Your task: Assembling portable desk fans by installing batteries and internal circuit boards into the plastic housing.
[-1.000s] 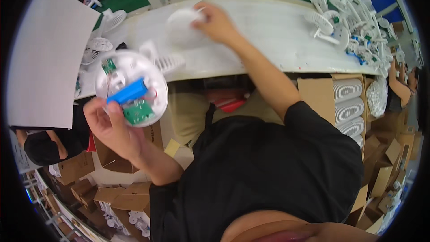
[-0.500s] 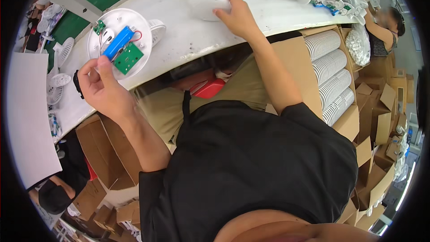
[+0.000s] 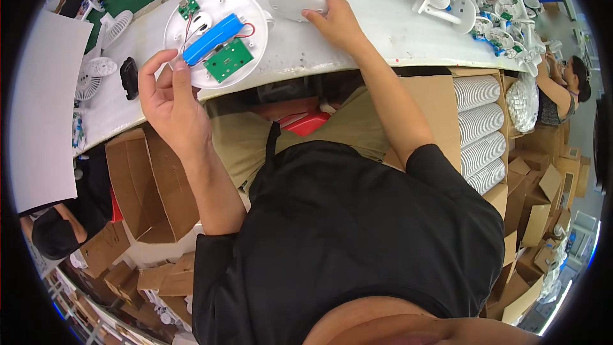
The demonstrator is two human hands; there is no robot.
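Note:
My left hand point(image 3: 175, 99) pinches the lower left rim of a round white fan base point(image 3: 258, 45). Inside the base sit a blue cylindrical battery point(image 3: 214, 39), a green circuit board point(image 3: 228, 61) and a smaller green board point(image 3: 188, 7), with thin wires between them. At the upper middle, my right hand point(image 3: 337, 18) has a round white cover point(image 3: 295, 1) by its right edge. The thumb lies over that edge and the index finger stretches past it; the other fingers are hidden. Small holes show on the cover's upward face.
White fan parts point(image 3: 491, 19) crowd the bench's right end. A carton point(image 3: 428, 99) of stacked white ribbed discs stands at the right, an open carton point(image 3: 150, 185) at lower left. A black object point(image 3: 129, 78) lies left of my left hand. Two people are nearby.
The view has shifted. My left hand and the fan base sit further right and higher in view. The white cover, blurred before, now appears sharp with its holed face showing.

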